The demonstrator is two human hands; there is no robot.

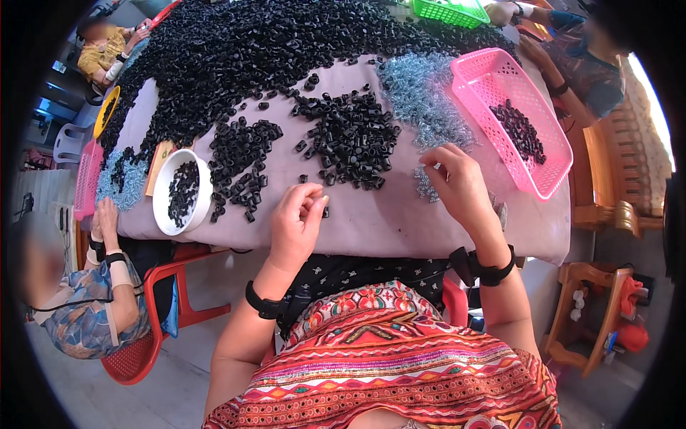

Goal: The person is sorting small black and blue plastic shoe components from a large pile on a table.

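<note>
My left hand (296,220) is at the near edge of the table, fingers curled toward the thumb; whatever they hold is hidden. A small black plastic cap (326,212) shows beside its thumb. My right hand (461,187) is bent in a pinch above a few small clear plastic pieces (426,187); I cannot make out anything between its fingertips. Beyond my hands is a loose pile of black caps (351,136), with a smaller cluster of black caps (243,161) to its left. A larger heap of clear pieces (425,93) lies farther off at the right.
A pink basket (557,168) with black pieces stands at the right, a white bowl (205,187) of them at the left. A huge black heap (250,50) covers the far table (343,236), near a green basket (457,13). Co-workers sit left, far left and right.
</note>
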